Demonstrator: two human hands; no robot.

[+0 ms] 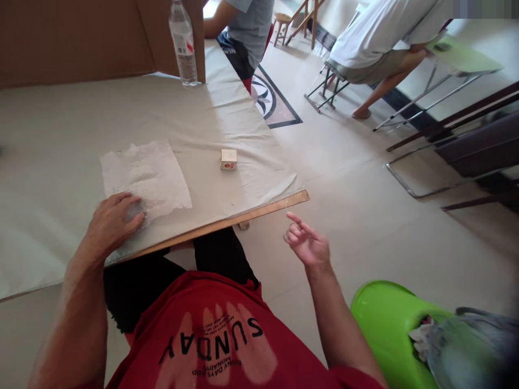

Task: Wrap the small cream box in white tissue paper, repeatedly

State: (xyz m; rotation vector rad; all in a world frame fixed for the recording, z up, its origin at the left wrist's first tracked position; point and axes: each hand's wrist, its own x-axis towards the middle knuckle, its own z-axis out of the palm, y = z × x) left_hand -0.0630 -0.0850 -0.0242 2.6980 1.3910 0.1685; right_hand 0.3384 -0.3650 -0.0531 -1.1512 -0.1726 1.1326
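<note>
Left hand: curved over the near-left corner of the sheet, touching; whether grasping, cannot tell.
Right hand: released, index finger extended, others curled, beside the table.
Sheet: spread on the table, left of the box.
Bin: containing crumpled paper.

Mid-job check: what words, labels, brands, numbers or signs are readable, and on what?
"SUNDAY": red shirt, upside down; smaller lines too small to read surely.
Box: print too small to read.
Bottle: label too blurred to read.
Dark shorts: lettering too small to read.
Sheet: no print I can make out.
</note>
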